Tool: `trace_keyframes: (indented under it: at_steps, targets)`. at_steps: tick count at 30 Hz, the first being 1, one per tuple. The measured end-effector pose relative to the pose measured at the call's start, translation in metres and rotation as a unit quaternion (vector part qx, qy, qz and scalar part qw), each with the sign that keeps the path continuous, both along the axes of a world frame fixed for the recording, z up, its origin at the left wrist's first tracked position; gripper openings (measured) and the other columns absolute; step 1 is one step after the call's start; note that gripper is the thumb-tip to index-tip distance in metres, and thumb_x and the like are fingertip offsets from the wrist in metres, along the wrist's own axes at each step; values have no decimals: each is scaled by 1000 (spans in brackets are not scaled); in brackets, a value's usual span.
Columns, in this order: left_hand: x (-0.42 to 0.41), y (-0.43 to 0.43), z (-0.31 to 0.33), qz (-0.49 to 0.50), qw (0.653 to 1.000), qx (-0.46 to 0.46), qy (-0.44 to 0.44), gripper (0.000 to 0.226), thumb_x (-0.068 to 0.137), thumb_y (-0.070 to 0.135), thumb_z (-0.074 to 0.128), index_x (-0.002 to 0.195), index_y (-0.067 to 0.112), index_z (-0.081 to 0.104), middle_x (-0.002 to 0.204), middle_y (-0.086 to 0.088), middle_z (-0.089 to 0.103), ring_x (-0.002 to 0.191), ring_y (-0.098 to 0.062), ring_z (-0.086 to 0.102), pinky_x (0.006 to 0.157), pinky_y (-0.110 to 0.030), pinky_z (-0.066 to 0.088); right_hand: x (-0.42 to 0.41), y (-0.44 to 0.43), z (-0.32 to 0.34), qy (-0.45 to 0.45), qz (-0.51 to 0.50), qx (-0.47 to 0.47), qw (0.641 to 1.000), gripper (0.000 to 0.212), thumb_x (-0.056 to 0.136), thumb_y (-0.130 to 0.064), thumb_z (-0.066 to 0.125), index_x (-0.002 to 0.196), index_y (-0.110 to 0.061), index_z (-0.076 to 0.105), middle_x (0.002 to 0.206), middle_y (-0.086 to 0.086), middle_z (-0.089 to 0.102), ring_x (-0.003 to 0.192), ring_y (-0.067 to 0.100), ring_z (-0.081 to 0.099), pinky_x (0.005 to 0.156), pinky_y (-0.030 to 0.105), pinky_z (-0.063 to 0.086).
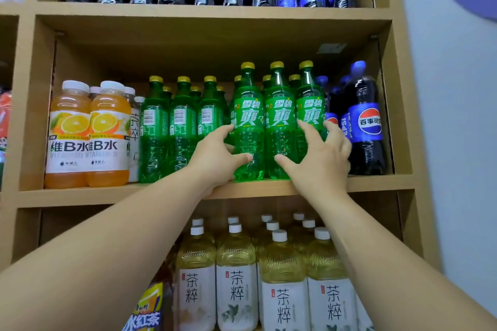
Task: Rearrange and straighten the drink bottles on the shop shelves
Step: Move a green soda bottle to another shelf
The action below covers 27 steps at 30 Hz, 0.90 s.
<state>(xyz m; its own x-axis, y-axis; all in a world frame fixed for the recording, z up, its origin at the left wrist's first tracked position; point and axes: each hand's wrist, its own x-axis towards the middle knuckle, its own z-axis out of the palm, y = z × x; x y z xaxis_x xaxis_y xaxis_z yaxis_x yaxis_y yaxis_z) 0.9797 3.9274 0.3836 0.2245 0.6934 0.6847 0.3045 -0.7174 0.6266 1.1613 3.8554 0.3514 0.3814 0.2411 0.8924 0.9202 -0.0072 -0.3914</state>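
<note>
green bottles: 雪碧, orange bottles: 维B水, blue-labelled bottle: 百事可乐, tea bottles: 茶粹

Head-worn view, close, facing the shelves.

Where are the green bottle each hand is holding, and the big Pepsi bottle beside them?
Left-hand green bottle (248, 113): head view, on its front label.
Right-hand green bottle (311, 108): head view, on its front label, above the fingers.
Pepsi bottle (366, 122): head view, on its round logo.
</note>
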Motion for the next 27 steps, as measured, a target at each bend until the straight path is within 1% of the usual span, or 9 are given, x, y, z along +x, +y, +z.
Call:
trace_keyframes:
  at_steps: [7, 10, 13, 16, 20, 22, 24, 26, 27]
  targets:
    - [3, 2, -1, 18, 1000, 16, 14, 92, 85, 34, 83, 158, 40, 29, 138, -3, 60, 96, -19, 68, 80, -45, 64, 3, 3, -2, -11, 33, -23, 999, 71, 86, -56, 73, 150, -41, 44, 167, 7, 11, 147, 36, 24, 109, 50, 42]
    - [2, -2, -5, 55, 996, 60, 35, 89, 87, 40, 80, 159, 35, 29, 142, -3, 61, 119, -23, 62, 93, -32, 49, 4, 2, -4, -16, 42, -32, 998, 72, 88, -56, 72, 151, -40, 43, 167, 7, 9, 148, 36, 22, 112, 50, 39]
    - [-8, -16, -15, 68, 991, 117, 11, 78, 91, 31, 78, 157, 29, 37, 141, 1, 62, 113, -13, 63, 96, -28, 46, 5, -3, -6, -25, 58, -34, 997, 70, 90, -54, 70, 152, -37, 43, 168, 12, 11, 151, 38, 20, 117, 51, 32]
    - [-39, -33, -42, 56, 980, 182, -58, 59, 92, 17, 76, 146, 25, 54, 128, 7, 66, 110, -7, 65, 98, -31, 56, -6, -11, -17, -23, 97, -3, 995, 66, 92, -53, 68, 151, -32, 46, 167, 14, 19, 154, 36, 15, 123, 55, 24]
    - [-109, -48, -116, 93, 954, 264, -105, 43, 90, 18, 76, 124, 42, 63, 114, 19, 66, 103, -10, 68, 85, -21, 57, -48, -24, -60, -47, 172, 125, 976, 49, 90, -46, 69, 133, -23, 64, 147, 9, 47, 141, 30, 37, 117, 46, 31]
    - [-146, -45, -157, 147, 952, 244, -109, 44, 88, 22, 77, 118, 50, 61, 112, 22, 66, 98, -9, 69, 83, -19, 56, -75, -26, -89, -26, 250, 163, 954, 41, 89, -46, 66, 122, -23, 67, 133, 1, 53, 130, 20, 45, 110, 31, 34]
    - [-177, -38, -193, 218, 951, 201, -93, 46, 85, 20, 78, 116, 48, 61, 109, 20, 66, 98, -8, 68, 86, -28, 58, -102, -19, -115, 4, 318, 127, 940, 37, 88, -46, 65, 118, -25, 67, 127, -5, 53, 123, 12, 47, 103, 19, 35]
    - [-201, -30, -221, 269, 949, 151, -67, 45, 83, 15, 81, 122, 31, 64, 111, 9, 66, 102, -14, 65, 89, -41, 58, -123, -5, -136, 31, 368, 47, 928, 33, 88, -40, 71, 118, -25, 67, 124, -5, 54, 120, 13, 51, 105, 24, 40]
    - [-210, -28, -230, 285, 948, 133, -44, 47, 82, 15, 83, 124, 22, 64, 113, 4, 65, 104, -15, 64, 92, -41, 57, -132, 3, -144, 42, 384, 0, 922, 33, 88, -35, 74, 119, -25, 67, 125, -4, 54, 120, 14, 52, 106, 32, 42]
